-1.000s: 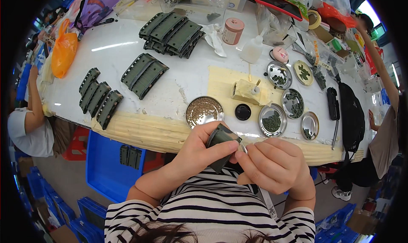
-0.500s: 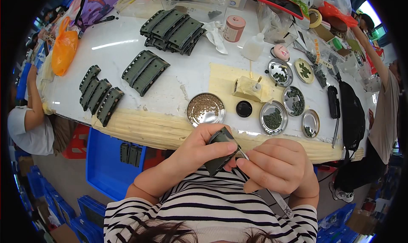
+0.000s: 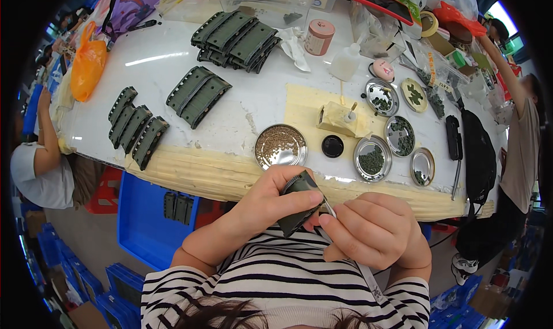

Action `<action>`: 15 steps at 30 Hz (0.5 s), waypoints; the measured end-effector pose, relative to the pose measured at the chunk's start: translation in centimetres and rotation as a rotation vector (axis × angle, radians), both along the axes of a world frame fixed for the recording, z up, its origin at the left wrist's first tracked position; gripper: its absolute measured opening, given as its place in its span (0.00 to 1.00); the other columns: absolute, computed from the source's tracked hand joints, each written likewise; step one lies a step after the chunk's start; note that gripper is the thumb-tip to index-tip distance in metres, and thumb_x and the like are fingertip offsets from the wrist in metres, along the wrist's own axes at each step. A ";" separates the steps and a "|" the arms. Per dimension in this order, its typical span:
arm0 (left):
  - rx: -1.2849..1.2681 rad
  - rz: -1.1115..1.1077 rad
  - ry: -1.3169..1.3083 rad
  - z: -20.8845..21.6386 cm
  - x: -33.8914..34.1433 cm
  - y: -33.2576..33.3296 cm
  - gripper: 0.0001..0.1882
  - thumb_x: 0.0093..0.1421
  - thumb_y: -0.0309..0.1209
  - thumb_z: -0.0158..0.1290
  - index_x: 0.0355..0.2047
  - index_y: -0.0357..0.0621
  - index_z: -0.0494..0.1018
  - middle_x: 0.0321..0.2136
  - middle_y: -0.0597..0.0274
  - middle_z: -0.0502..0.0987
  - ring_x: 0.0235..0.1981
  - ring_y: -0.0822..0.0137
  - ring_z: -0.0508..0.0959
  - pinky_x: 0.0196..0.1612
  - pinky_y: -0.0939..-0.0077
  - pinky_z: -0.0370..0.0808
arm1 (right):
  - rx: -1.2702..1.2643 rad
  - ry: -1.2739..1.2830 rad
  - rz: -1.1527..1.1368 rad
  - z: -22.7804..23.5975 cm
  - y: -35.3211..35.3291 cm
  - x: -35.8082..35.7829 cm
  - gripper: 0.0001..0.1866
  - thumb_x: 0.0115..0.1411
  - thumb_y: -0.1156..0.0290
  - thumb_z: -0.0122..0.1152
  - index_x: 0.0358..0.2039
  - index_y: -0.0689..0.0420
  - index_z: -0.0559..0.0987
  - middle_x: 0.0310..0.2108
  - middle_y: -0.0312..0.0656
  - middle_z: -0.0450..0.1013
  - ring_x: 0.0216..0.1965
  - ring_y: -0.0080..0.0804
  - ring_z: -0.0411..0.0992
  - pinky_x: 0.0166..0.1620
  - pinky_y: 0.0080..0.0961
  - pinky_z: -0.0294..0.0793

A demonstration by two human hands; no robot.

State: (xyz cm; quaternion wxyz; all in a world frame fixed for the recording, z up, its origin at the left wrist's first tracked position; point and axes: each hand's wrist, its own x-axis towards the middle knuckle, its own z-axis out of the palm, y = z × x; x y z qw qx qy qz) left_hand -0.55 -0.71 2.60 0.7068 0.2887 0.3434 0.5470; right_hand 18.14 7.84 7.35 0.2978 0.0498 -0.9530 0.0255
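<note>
A dark green curved panel (image 3: 296,199) with a studded edge is pinched in my left hand (image 3: 271,199), thumb across its face, just off the table's near edge. My right hand (image 3: 374,228) is closed round slim metal tweezers (image 3: 329,208). The tweezers' tip meets the panel's right edge beside my left thumb, and their flat back end (image 3: 371,283) sticks out below my palm. What the tip grips, if anything, is too small to make out. Beyond my hands stands a round metal dish (image 3: 296,154) of small brown pieces.
Several metal dishes (image 3: 373,176) of small green pieces stand at the right, near a yellow taped block (image 3: 334,120) and a black round cap (image 3: 332,147). Green panels (image 3: 199,96) lie at the left and in stacks (image 3: 236,38). A blue tray (image 3: 138,225) sits below the table edge.
My right hand and the back end of the tweezers have shifted slightly, while the tip stays at the panel's edge. My left hand holds the panel much as before.
</note>
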 end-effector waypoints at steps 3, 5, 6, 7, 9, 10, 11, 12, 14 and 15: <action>-0.024 -0.017 -0.004 0.1 0.0 0.0 0.09 0.60 0.31 0.54 0.27 0.38 0.71 0.21 0.62 0.76 0.20 0.76 0.75 0.23 0.84 0.71 | -0.003 -0.016 0.013 0.1 0.0 0.1 0.19 0.55 0.55 0.62 0.35 0.60 0.78 0.30 0.39 0.72 0.29 0.29 0.73 0.29 0.23 0.76; -0.032 -0.024 0.000 0.2 0.0 0.0 0.09 0.60 0.31 0.54 0.27 0.38 0.71 0.21 0.62 0.76 0.20 0.76 0.75 0.23 0.85 0.71 | -0.004 -0.011 0.012 0.1 0.0 0.1 0.19 0.55 0.55 0.62 0.35 0.60 0.78 0.30 0.39 0.72 0.29 0.29 0.73 0.29 0.23 0.76; -0.031 -0.026 0.001 0.3 0.0 0.0 0.09 0.60 0.31 0.54 0.27 0.38 0.71 0.21 0.62 0.76 0.20 0.76 0.75 0.23 0.85 0.71 | -0.003 -0.008 0.012 0.1 0.0 0.1 0.20 0.55 0.55 0.62 0.35 0.60 0.78 0.30 0.39 0.72 0.29 0.30 0.73 0.29 0.23 0.76; -0.029 -0.028 0.003 0.3 0.0 0.0 0.09 0.60 0.31 0.54 0.27 0.38 0.71 0.21 0.62 0.76 0.21 0.76 0.75 0.23 0.85 0.71 | -0.004 -0.007 0.006 0.2 0.0 0.1 0.20 0.55 0.55 0.62 0.35 0.60 0.78 0.30 0.39 0.72 0.29 0.30 0.73 0.29 0.23 0.76; -0.019 -0.020 0.009 0.0 0.0 0.1 0.09 0.60 0.31 0.54 0.27 0.38 0.71 0.21 0.62 0.76 0.21 0.76 0.76 0.23 0.85 0.71 | -0.006 -0.005 -0.004 0.1 -0.1 0.1 0.20 0.55 0.54 0.62 0.35 0.60 0.78 0.30 0.39 0.72 0.29 0.30 0.73 0.29 0.23 0.76; -0.014 -0.017 0.013 -0.1 0.0 0.1 0.09 0.60 0.31 0.54 0.27 0.38 0.71 0.21 0.62 0.76 0.21 0.76 0.76 0.23 0.85 0.71 | -0.008 -0.006 -0.010 0.1 -0.1 0.1 0.20 0.55 0.54 0.62 0.35 0.60 0.78 0.30 0.39 0.72 0.29 0.30 0.73 0.29 0.23 0.76; -0.010 -0.016 0.015 -0.1 0.0 0.1 0.09 0.60 0.31 0.54 0.27 0.38 0.71 0.21 0.62 0.76 0.21 0.76 0.76 0.23 0.85 0.71 | -0.009 -0.008 -0.016 0.1 -0.1 0.1 0.20 0.55 0.54 0.62 0.35 0.60 0.78 0.30 0.39 0.72 0.29 0.30 0.73 0.29 0.23 0.76; -0.007 -0.014 0.017 0.0 0.0 0.1 0.09 0.60 0.31 0.54 0.27 0.38 0.71 0.21 0.62 0.76 0.21 0.76 0.76 0.24 0.85 0.71 | -0.011 -0.008 -0.021 0.1 -0.1 0.1 0.20 0.55 0.54 0.62 0.35 0.60 0.78 0.30 0.39 0.72 0.29 0.30 0.73 0.29 0.23 0.76; 0.004 -0.015 0.024 0.0 0.0 0.1 0.09 0.60 0.31 0.54 0.27 0.38 0.71 0.21 0.62 0.76 0.21 0.76 0.75 0.24 0.85 0.71 | -0.007 -0.010 -0.012 0.1 -0.1 0.2 0.19 0.55 0.55 0.62 0.35 0.60 0.78 0.30 0.38 0.72 0.29 0.30 0.73 0.29 0.23 0.76; 0.014 -0.020 0.026 -0.1 -0.1 0.1 0.09 0.60 0.30 0.54 0.27 0.38 0.71 0.21 0.62 0.76 0.21 0.76 0.75 0.24 0.85 0.72 | -0.004 -0.012 -0.009 0.1 -0.1 0.2 0.19 0.55 0.55 0.62 0.35 0.60 0.78 0.30 0.38 0.72 0.29 0.30 0.73 0.29 0.23 0.76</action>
